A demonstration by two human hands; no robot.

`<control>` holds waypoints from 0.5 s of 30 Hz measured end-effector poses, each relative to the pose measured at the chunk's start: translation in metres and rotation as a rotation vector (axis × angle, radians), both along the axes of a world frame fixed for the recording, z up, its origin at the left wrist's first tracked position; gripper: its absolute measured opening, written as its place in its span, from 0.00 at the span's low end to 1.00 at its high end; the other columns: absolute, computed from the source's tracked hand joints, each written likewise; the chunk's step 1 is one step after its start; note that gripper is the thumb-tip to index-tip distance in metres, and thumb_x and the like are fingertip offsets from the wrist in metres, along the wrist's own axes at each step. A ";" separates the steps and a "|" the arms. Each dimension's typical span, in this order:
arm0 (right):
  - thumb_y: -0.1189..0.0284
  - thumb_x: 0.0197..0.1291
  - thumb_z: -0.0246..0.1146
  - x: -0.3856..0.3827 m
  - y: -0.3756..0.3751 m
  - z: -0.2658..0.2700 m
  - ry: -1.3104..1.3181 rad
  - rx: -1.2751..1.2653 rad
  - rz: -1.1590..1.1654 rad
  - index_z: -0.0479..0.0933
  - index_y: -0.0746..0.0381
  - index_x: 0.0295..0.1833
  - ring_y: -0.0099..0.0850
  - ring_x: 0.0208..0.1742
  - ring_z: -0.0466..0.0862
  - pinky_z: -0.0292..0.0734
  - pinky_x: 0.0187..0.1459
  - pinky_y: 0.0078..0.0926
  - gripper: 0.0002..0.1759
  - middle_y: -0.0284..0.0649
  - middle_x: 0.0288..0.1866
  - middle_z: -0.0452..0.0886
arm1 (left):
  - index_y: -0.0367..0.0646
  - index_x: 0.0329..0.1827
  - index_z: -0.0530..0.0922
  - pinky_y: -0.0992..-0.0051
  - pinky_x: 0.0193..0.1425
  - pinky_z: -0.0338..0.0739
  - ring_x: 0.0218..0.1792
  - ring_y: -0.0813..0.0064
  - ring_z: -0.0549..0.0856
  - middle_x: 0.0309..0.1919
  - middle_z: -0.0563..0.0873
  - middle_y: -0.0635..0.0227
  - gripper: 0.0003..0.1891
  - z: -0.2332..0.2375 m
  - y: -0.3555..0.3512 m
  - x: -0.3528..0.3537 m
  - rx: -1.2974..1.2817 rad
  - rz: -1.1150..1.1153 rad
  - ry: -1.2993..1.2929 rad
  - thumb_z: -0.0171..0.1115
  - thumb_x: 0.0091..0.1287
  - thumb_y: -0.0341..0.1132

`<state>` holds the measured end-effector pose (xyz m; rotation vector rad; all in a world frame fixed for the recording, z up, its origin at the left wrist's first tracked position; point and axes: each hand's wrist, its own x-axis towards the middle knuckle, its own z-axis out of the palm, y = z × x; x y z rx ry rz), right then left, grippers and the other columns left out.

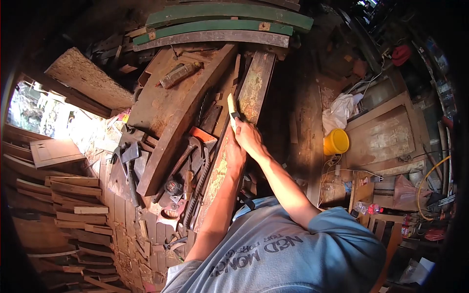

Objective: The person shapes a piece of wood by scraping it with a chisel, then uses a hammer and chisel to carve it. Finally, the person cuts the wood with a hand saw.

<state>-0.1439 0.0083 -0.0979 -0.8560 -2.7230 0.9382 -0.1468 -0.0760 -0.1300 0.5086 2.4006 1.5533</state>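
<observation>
Our left hand (235, 152) and right hand (249, 139) grip the pale strip (231, 103) together, likely for steadiness, tip toward twelve o'clock over the bench (255, 85); the hammer (195, 142), at nine o'clock, seems placed for easy reach

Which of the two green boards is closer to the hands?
The thin green board, next to the grey board; the wide green board is farther away.

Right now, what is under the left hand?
Under the left hand, a worn plank shows beside the wrist; what the palm covers cannot be seen.
</observation>
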 end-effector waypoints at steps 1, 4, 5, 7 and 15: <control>0.68 0.63 0.53 -0.001 0.000 -0.007 0.004 0.005 0.000 0.75 0.56 0.61 0.51 0.39 0.83 0.78 0.39 0.42 0.21 0.52 0.41 0.82 | 0.42 0.71 0.58 0.54 0.36 0.76 0.37 0.41 0.83 0.36 0.83 0.40 0.31 0.005 0.000 0.000 0.005 0.000 0.004 0.55 0.67 0.41; 0.68 0.64 0.53 -0.006 0.004 -0.018 0.030 0.131 -0.008 0.74 0.55 0.63 0.45 0.37 0.84 0.77 0.37 0.37 0.21 0.52 0.41 0.83 | 0.42 0.73 0.58 0.55 0.46 0.76 0.44 0.41 0.82 0.44 0.83 0.41 0.31 0.018 0.000 -0.001 0.025 -0.006 -0.125 0.53 0.67 0.37; 0.68 0.65 0.53 -0.009 0.013 -0.014 0.140 -0.156 -0.054 0.74 0.55 0.63 0.40 0.34 0.84 0.77 0.36 0.35 0.21 0.52 0.39 0.83 | 0.40 0.72 0.58 0.54 0.46 0.76 0.46 0.41 0.81 0.46 0.82 0.40 0.29 0.007 0.001 -0.001 0.049 0.007 0.028 0.51 0.69 0.37; 0.65 0.68 0.52 -0.007 0.022 0.021 0.282 -0.372 -0.105 0.74 0.55 0.63 0.28 0.28 0.80 0.75 0.33 0.29 0.20 0.51 0.35 0.83 | 0.35 0.70 0.59 0.54 0.55 0.74 0.52 0.40 0.78 0.53 0.77 0.38 0.25 -0.017 0.004 -0.003 0.059 0.004 0.279 0.46 0.72 0.35; 0.68 0.62 0.53 -0.001 0.020 0.015 -0.072 0.001 0.072 0.76 0.51 0.60 0.51 0.41 0.84 0.79 0.44 0.45 0.20 0.54 0.40 0.82 | 0.34 0.71 0.59 0.57 0.75 0.53 0.71 0.45 0.60 0.67 0.64 0.41 0.30 -0.029 0.013 -0.002 0.053 -0.070 0.362 0.53 0.64 0.30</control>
